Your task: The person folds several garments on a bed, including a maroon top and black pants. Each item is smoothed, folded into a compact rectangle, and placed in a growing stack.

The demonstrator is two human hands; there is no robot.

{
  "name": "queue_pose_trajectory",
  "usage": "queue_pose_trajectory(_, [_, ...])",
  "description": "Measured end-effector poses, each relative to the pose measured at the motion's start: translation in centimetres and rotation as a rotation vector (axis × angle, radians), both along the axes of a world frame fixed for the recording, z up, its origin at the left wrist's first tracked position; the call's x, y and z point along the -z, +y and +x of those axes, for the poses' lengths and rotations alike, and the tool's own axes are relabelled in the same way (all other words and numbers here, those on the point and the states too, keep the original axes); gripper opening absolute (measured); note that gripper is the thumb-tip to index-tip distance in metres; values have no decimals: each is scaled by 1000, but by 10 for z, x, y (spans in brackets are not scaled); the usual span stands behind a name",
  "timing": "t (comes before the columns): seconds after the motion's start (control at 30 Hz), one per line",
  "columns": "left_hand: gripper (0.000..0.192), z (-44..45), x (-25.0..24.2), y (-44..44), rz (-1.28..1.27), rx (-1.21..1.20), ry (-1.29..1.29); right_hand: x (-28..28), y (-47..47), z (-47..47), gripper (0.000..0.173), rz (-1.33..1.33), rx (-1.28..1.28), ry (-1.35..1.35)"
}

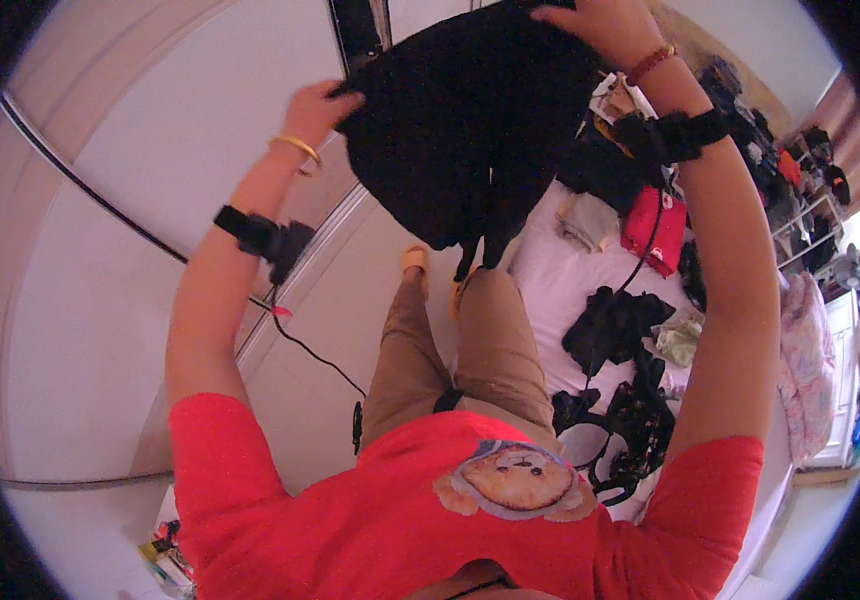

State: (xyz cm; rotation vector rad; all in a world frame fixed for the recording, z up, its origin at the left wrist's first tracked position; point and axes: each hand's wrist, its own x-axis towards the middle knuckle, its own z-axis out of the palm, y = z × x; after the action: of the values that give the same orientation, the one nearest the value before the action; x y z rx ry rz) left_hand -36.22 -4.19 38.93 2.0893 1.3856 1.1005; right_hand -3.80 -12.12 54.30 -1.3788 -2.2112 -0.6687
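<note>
A black garment [467, 127] hangs spread out in the air before me, held up by both hands. My left hand [321, 112] grips its edge at the left, with a gold bangle on the wrist. At the upper right my right hand [595, 26] holds the other edge, its fingers partly lost against the dark cloth and the picture's rim. Two narrow ends of the cloth dangle near my knees. What kind of garment it is cannot be told.
On my right, a bed with a pale pink sheet [542, 232] bears black clothes [613, 330], a red package [655, 229] and a pale folded cloth [587, 221]. White sliding wardrobe doors [197, 97] stand on the left. A white rack [809, 225] holds things beyond the bed.
</note>
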Motion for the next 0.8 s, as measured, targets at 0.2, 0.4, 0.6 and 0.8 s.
queue_pose_trajectory(0.2, [34,-41,-77,32,424,59,368,42,40,23,32,34,97,-191])
queue_pose_trajectory(0.4, [24,-35,-136,19,769,-246,720,7,39,33,28,382,110,-280])
queue_pose_trajectory(0.6, [34,-22,-77,13,587,-89,687,73,43,14,30,-57,96,44])
queue_pose_trajectory(0.8, [40,-56,-64,48,119,-25,828,121,71,34,36,-170,-22,61])
